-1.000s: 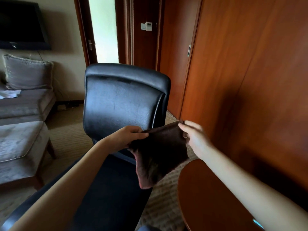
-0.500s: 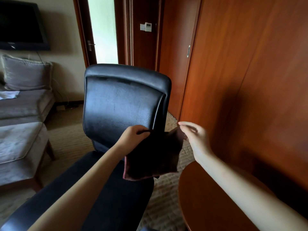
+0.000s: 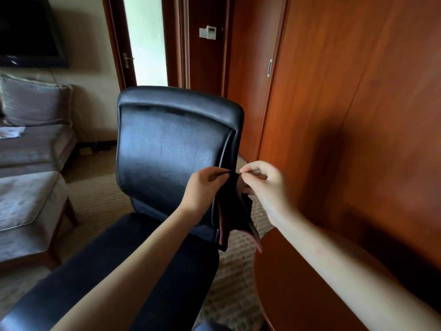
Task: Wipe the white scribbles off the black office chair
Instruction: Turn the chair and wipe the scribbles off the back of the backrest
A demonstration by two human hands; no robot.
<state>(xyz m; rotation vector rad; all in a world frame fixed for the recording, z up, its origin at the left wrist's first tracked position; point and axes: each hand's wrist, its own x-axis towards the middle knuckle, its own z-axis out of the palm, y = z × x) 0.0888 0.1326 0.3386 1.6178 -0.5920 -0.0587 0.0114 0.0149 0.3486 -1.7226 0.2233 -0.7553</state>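
Observation:
The black office chair [image 3: 167, 144] faces me, its leather backrest upright and its seat running toward the lower left. Faint pale smears show on the backrest; I cannot make out clear scribbles. A dark brown cloth [image 3: 232, 211] with a pinkish underside hangs folded in front of the backrest's lower right corner. My left hand [image 3: 202, 187] pinches its top edge, thumb against fingers. My right hand [image 3: 265, 185] pinches the same top edge just to the right, the two hands nearly touching.
A round wooden table [image 3: 298, 283] sits at the lower right, under my right forearm. Wooden wall panels and a closet door [image 3: 334, 103] stand behind it. A grey sofa and ottoman [image 3: 26, 199] fill the left side. Beige carpet [image 3: 95, 187] lies between.
My hands have come together, folding the spread cloth in half so it now hangs narrow. Both hands have also moved slightly toward the backrest's right edge.

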